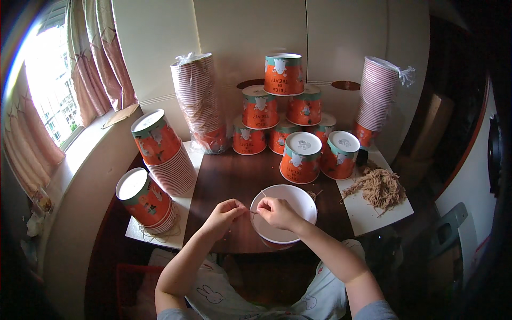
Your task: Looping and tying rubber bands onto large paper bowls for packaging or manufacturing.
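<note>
A paper bucket (305, 207) with a white inside stands upright, mouth up, at the table's near edge. Over its left rim my two hands meet. My left hand (225, 214) pinches a thin brown string (253, 212), its fingers pressed together just outside the rim. Closed on the same string, my right hand (278, 213) is above the bucket's mouth. A short end of string sticks up beyond the right fingers. Whether the string passes through the bucket's wall is too small to tell.
Upturned orange buckets (301, 160) form a pyramid behind. Bagged bucket stacks (194, 90) rise at the back left and right. More stacks (146, 197) stand at left. Tangled brown string (381, 189) lies on the white board (368, 221) at right.
</note>
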Tool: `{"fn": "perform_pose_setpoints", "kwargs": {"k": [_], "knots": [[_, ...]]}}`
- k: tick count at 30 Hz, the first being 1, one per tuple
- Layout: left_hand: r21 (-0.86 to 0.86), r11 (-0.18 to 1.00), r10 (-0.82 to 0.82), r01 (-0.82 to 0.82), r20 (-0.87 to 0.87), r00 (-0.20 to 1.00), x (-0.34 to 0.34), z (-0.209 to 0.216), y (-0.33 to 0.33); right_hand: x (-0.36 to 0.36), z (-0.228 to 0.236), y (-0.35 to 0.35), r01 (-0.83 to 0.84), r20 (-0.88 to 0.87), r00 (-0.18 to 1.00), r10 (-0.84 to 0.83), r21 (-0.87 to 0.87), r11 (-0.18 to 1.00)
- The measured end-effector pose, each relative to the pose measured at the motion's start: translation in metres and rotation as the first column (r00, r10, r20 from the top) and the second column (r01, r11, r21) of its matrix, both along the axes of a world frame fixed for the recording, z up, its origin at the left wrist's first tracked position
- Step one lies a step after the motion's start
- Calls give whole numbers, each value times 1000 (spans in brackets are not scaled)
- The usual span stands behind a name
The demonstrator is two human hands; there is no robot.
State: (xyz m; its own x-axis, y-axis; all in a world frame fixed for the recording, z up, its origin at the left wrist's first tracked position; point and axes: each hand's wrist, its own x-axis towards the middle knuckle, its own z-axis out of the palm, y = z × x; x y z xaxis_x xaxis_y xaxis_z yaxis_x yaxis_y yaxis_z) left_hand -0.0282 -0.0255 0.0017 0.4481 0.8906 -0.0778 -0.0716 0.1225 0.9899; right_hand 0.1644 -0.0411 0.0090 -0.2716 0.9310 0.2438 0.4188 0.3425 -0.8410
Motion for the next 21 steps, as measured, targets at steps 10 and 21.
{"fn": "perform_pose_setpoints", "kwargs": {"k": [10, 21], "knots": [[270, 959, 5, 92, -339, 941, 10, 11, -11, 0, -1, 2, -13, -32, 999, 12, -10, 1000], [303, 953, 100, -20, -252, 963, 17, -10, -6, 1, -5, 3, -36, -1, 999, 36, 0, 999]]}}
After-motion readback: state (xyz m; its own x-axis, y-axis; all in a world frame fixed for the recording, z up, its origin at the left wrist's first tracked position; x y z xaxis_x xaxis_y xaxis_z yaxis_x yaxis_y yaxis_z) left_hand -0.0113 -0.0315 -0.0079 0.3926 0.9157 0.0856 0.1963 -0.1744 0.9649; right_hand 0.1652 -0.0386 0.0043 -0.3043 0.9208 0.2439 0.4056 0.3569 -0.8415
